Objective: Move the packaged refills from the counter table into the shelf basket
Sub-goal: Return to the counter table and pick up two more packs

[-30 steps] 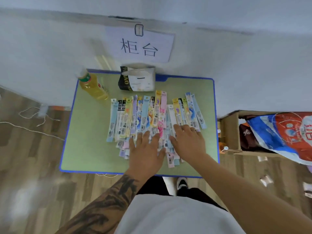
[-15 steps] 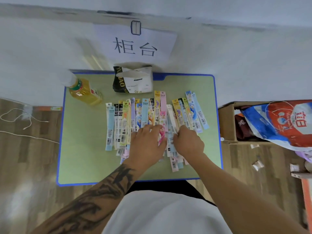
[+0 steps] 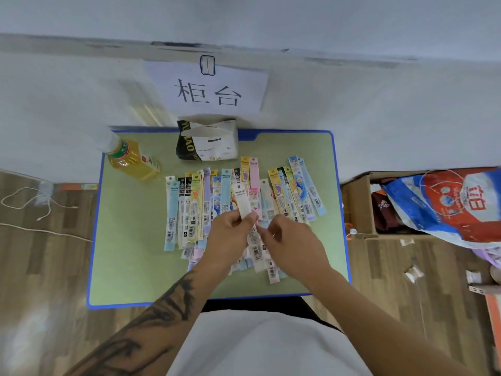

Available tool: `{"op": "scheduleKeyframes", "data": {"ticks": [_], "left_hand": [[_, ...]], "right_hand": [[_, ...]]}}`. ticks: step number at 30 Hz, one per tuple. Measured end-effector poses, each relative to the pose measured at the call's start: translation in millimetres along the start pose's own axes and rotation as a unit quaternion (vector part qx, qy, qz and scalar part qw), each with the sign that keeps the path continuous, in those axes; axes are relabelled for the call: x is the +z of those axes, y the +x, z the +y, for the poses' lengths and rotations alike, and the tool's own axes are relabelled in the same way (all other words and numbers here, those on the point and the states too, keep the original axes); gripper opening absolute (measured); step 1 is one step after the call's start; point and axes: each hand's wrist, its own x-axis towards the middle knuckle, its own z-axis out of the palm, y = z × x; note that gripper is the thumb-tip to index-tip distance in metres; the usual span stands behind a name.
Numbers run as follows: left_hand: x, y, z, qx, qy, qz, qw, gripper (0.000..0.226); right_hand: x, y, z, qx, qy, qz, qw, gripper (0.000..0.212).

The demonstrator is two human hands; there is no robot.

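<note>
We look down on a green counter table [image 3: 130, 253] with a blue edge, pushed against a white wall. Across its middle lies a spread of packaged refills [image 3: 195, 207], long narrow packets in blue, yellow, pink and white, fanned side by side and overlapping, with more piled nearer to us under the hands. Our left hand [image 3: 230, 237] pinches one white refill packet [image 3: 242, 200] at its near end and holds it raised above the spread, its far end pointing away from us. Our right hand [image 3: 291, 242] sits just right of the left, fingers curled, its fingertips at the packets beneath; we cannot tell whether it grips any of them. At the far left corner of the table stands a bottle [image 3: 130, 158] of yellow drink. At the far middle is a torn black and white paper bag [image 3: 207, 141], below a paper sign [image 3: 208, 88] on the wall. On the floor to the right stands a cardboard box [image 3: 357, 204] with a red and blue bag [image 3: 455, 204] on top. No shelf basket shows in this view.
</note>
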Motion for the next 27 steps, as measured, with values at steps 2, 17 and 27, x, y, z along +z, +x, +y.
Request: {"op": "scheduleKeyframes", "data": {"ticks": [2, 17, 27], "left_hand": [[-5, -3, -1, -0.009, 0.009, -0.005, 1.000, 0.028], [3, 5, -12, -0.083, 0.006, -0.083, 0.993, 0.012], [45, -24, -5, -0.023, 0.017, -0.074, 0.997, 0.009]], "right_hand": [[3, 24, 13, 0.035, 0.003, 0.020, 0.999, 0.026], [31, 102, 52, 0.186, 0.077, 0.088, 0.976, 0.015], [-19, -30, 69, 0.113, 0.506, 0.097, 0.850, 0.033]]}}
